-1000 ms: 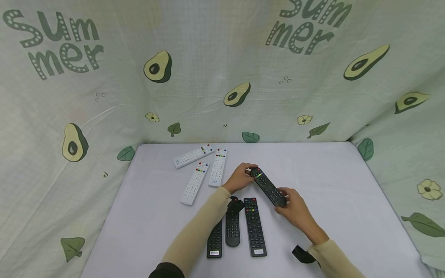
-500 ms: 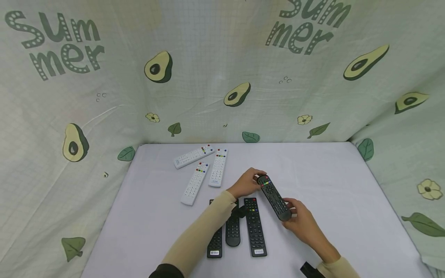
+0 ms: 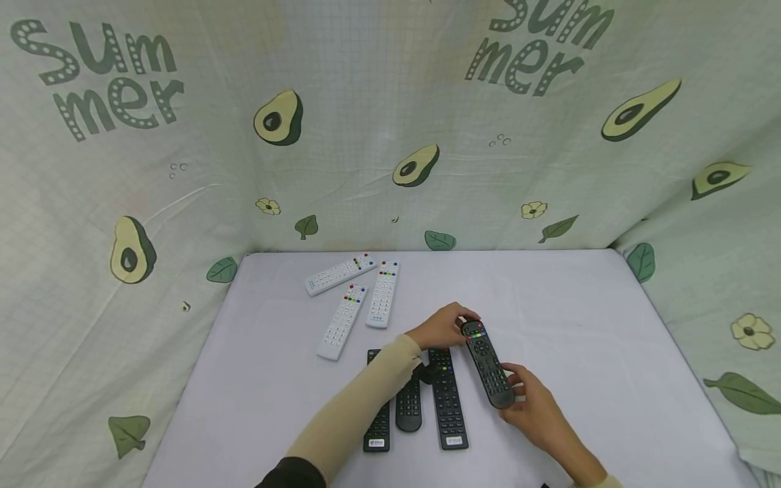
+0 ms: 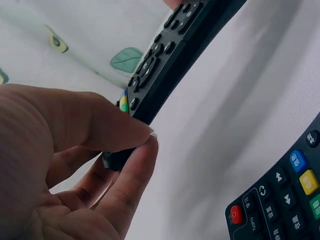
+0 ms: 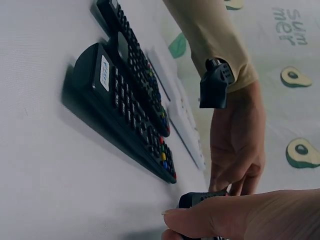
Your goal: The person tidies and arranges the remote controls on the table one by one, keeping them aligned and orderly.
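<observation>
One remote point(image 3: 488, 364), gripped by left hand point(image 3: 442, 327), right hand point(image 3: 532, 408); "Summer" on backdrop point(image 3: 348, 169)

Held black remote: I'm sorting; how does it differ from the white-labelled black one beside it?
The held black remote has a rounded bottom; the white-labelled black remote has a square one. The held remote is raised; the labelled remote lies flat. Both have coloured buttons.
</observation>
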Demonstrator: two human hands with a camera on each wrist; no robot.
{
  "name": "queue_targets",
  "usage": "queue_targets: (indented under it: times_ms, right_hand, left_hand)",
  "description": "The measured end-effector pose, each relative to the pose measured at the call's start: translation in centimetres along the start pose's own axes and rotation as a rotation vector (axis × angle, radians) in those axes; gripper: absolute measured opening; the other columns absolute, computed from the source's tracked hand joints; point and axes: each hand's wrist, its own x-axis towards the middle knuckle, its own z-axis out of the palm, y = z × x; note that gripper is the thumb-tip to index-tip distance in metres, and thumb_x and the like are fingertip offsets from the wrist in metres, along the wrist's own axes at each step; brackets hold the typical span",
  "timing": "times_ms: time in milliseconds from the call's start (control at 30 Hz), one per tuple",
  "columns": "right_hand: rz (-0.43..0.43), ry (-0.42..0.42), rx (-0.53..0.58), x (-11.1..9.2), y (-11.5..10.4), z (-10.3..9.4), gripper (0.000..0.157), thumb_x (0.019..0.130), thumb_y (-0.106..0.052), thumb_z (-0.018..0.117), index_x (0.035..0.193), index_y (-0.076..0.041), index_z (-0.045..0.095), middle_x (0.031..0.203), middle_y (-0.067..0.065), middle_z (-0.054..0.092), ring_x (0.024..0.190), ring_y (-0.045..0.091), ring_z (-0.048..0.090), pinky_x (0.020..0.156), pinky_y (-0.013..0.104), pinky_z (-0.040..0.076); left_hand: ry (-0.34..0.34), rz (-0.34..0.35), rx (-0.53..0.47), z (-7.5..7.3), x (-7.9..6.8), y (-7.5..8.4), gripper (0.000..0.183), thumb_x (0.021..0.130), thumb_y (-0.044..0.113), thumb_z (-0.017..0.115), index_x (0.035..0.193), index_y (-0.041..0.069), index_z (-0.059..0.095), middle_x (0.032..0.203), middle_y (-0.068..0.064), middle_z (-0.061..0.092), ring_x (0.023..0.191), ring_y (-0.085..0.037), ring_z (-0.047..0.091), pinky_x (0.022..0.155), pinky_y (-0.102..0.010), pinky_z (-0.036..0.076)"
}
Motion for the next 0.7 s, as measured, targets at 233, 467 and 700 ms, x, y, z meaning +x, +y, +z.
queue_targets:
  times_ms: [233, 467, 700]
  right_hand:
    - [0.043, -0.023, 0.031, -0.6, 0.5, 0.6, 0.092, 0.065, 0.011, 0.088, 0.147, 0.009, 0.048, 0.113, 0.02, 0.062, 0.085, 0.019, 0.067, 0.068, 0.029, 0.061]
    - [0.054, -0.044, 0.021, -0.9, 0.9, 0.9, 0.093, 0.065, 0.01, 0.089, 0.147, 0.01, 0.046, 0.111, 0.018, 0.062, 0.083, 0.017, 0.066, 0.067, 0.03, 0.06]
    - [0.072, -0.069, 0.003, -1.3, 0.9, 1.2, 0.094, 0.064, 0.01, 0.088, 0.148, 0.011, 0.044, 0.111, 0.018, 0.062, 0.083, 0.017, 0.064, 0.067, 0.029, 0.059]
  left_hand:
    - [-0.075, 0.007, 0.132, 0.8, 0.3, 0.4, 0.052, 0.089, -0.009, 0.076, 0.139, 0.003, 0.066, 0.13, -0.011, 0.059, 0.1, -0.009, 0.061, 0.085, -0.014, 0.053]
    - [-0.116, -0.019, 0.184, 1.3, 0.4, 0.8, 0.054, 0.089, -0.008, 0.077, 0.14, 0.004, 0.065, 0.128, -0.008, 0.06, 0.1, -0.009, 0.062, 0.086, -0.014, 0.053]
    - [-0.136, -0.001, 0.215, 1.8, 0.3, 1.0, 0.053, 0.088, -0.01, 0.077, 0.139, 0.002, 0.065, 0.126, -0.009, 0.061, 0.1, -0.009, 0.063, 0.086, -0.014, 0.053]
